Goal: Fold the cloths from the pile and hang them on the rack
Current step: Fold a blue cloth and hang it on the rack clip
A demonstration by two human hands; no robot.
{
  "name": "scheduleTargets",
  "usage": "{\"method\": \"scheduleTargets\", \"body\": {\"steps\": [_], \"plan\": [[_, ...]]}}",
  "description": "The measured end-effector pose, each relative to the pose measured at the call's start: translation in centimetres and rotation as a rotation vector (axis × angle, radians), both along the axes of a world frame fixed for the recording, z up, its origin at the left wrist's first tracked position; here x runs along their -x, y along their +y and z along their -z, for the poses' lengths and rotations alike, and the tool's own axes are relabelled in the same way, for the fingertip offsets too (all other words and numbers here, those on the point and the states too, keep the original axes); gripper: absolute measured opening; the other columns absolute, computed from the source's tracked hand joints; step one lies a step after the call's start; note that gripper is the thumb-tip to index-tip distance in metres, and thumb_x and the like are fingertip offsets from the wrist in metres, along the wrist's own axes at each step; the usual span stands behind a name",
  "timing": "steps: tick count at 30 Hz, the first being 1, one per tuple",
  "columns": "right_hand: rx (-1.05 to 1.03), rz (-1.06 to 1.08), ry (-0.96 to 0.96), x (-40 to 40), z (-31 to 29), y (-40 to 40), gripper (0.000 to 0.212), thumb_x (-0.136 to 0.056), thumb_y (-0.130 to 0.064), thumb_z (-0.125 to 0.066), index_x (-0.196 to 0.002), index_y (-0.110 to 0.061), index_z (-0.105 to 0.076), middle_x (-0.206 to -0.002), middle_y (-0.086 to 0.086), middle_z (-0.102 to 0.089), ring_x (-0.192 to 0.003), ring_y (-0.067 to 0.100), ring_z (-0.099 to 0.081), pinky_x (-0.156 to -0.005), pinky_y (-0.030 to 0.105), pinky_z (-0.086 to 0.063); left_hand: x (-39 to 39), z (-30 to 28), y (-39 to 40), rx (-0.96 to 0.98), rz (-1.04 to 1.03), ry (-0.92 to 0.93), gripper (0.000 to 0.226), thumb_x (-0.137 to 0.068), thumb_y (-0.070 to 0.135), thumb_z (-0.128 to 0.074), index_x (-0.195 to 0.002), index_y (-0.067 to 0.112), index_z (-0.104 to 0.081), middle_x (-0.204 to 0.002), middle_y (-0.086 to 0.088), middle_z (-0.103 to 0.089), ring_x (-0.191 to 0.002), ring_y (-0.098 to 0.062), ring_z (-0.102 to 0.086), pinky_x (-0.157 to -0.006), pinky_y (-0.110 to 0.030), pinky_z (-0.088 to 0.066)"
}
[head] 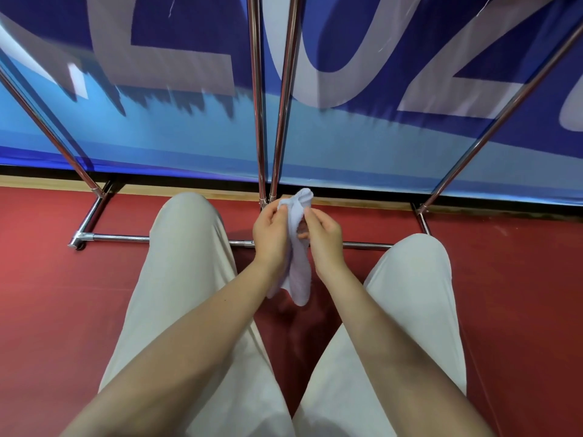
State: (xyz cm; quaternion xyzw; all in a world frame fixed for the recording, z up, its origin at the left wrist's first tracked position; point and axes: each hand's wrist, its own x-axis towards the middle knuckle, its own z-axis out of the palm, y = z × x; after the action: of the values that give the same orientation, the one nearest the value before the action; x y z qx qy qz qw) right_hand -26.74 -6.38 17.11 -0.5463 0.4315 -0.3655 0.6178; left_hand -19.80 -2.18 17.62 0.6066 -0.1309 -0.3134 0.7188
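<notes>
Rack (262,99): glossy chromed metal. Cloth (299,272): soft matt knit. Floor (47,294): red, smooth. Banner (157,137): sheeny.

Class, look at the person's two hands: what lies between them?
In the head view, a pale lilac cloth lies between the left hand and the right hand; both pinch it, and it hangs down between the wrists.

A red floor (56,294) fills the near ground on both sides, its surface slightly scuffed. Two legs in pale cream trousers (186,279) stretch away from the near edge — one knee on the left, the other on the right, with a strip of floor between them. Along the far edge of the floor runs a narrow tan wooden strip (47,181). Behind it hangs a large blue banner (347,137) — dark blue above, lighter blue below — bearing huge grey-white letters (164,58) cut off by the top of the view.
</notes>
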Motion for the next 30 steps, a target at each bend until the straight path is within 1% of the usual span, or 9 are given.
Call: {"method": "scheduleTargets", "body": {"steps": [4, 6, 9, 11, 14, 17, 21, 26, 30], "plan": [[0.126, -0.089, 0.072, 0.7, 0.0, -0.3, 0.019, -0.094, -0.007, -0.054, -0.092, -0.017, -0.071, -0.081, -0.004, -0.070, -0.073, 0.004, -0.066, -0.065, 0.017, -0.049, -0.5, 0.0, 0.2, 0.012, 0.050, 0.018, 0.019, -0.099, 0.009, -0.048, -0.092, 0.010, -0.065, -0.082, -0.002, -0.066, -0.071, -0.004, -0.063, -0.067, -0.017, -0.050], [0.201, -0.047, 0.102, 1.1, 0.2, -0.6, 0.021, -0.090, -0.007, -0.061, -0.084, -0.024, -0.071, -0.081, -0.006, -0.067, -0.075, 0.004, -0.063, -0.069, 0.015, -0.046, -0.3, 0.0, 0.3, 0.018, 0.099, 0.018, 0.021, -0.098, 0.009, -0.050, -0.087, 0.013, -0.067, -0.086, -0.004, -0.068, -0.079, -0.009, -0.063, -0.074, -0.020, -0.052], [0.342, 0.040, 0.148, 1.6, 0.5, -1.2, 0.026, -0.084, -0.009, -0.068, -0.079, -0.034, -0.066, -0.092, -0.005, -0.058, -0.091, 0.013, -0.057, -0.077, 0.021, -0.043, 0.0, -0.3, 0.3, 0.009, 0.156, -0.025, 0.023, -0.097, 0.008, -0.049, -0.087, 0.013, -0.069, -0.088, -0.006, -0.070, -0.084, -0.012, -0.063, -0.081, -0.025, -0.051], [0.403, 0.083, 0.199, 1.9, 0.7, -1.3, 0.025, -0.081, -0.016, -0.071, -0.090, -0.036, -0.060, -0.101, -0.011, -0.054, -0.103, 0.011, -0.050, -0.084, 0.024, -0.042, 0.0, -0.4, 0.3, 0.003, 0.206, -0.034, 0.023, -0.096, 0.008, -0.049, -0.091, 0.010, -0.071, -0.092, -0.009, -0.071, -0.088, -0.015, -0.064, -0.086, -0.030, -0.051], [0.260, 0.091, 0.182, 2.3, 0.6, -1.4, 0.049, -0.077, -0.026, -0.076, -0.119, -0.032, -0.052, -0.119, -0.017, -0.052, -0.116, 0.002, -0.047, -0.094, 0.016, -0.040, -0.3, -0.5, 0.4, -0.010, 0.231, 0.004, 0.021, -0.096, 0.013, -0.051, -0.093, 0.011, -0.072, -0.093, -0.008, -0.071, -0.090, -0.018, -0.064, -0.091, -0.037, -0.050], [0.039, 0.014, 0.069, 2.4, 0.5, -1.5, 0.040, -0.079, -0.027, -0.077, -0.115, -0.023, -0.059, -0.110, -0.011, -0.065, -0.105, 0.005, -0.061, -0.084, 0.018, -0.046, -0.5, -0.7, 0.5, -0.003, 0.255, 0.038, 0.022, -0.097, 0.013, -0.051, -0.092, 0.011, -0.072, -0.090, -0.007, -0.071, -0.087, -0.018, -0.065, -0.086, -0.036, -0.050], [0.003, 0.009, 0.091, 2.8, 0.6, -1.3, 0.023, -0.079, -0.029, -0.076, -0.100, -0.021, -0.068, -0.094, -0.004, -0.073, -0.093, 0.009, -0.068, -0.082, 0.028, -0.054, -0.4, -0.9, 0.7, -0.015, 0.286, 0.021, 0.023, -0.096, 0.014, -0.049, -0.095, 0.009, -0.072, -0.096, -0.009, -0.072, -0.091, -0.019, -0.066, -0.088, -0.036, -0.051], [-0.016, 0.104, 0.083, 2.7, 0.1, -1.2, 0.015, -0.081, -0.030, -0.074, -0.093, -0.024, -0.067, -0.092, -0.006, -0.072, -0.089, 0.007, -0.068, -0.080, 0.027, -0.054, 0.2, -1.4, 0.4, -0.050, 0.292, 0.129, 0.034, -0.100, 0.031, -0.044, -0.095, 0.008, -0.068, -0.083, -0.004, -0.068, -0.076, -0.010, -0.065, -0.067, -0.021, -0.051], [-0.055, 0.153, 0.014, 2.2, -0.3, -1.1, 0.015, -0.083, -0.031, -0.073, -0.094, -0.023, -0.068, -0.091, -0.005, -0.072, -0.088, 0.007, -0.068, -0.076, 0.023, -0.053, 0.5, -1.1, 0.4, -0.014, 0.317, -0.029, 0.031, -0.096, 0.036, -0.051, -0.100, 0.012, -0.071, -0.101, -0.006, -0.072, -0.098, -0.014, -0.065, -0.089, -0.029, -0.050]]}}
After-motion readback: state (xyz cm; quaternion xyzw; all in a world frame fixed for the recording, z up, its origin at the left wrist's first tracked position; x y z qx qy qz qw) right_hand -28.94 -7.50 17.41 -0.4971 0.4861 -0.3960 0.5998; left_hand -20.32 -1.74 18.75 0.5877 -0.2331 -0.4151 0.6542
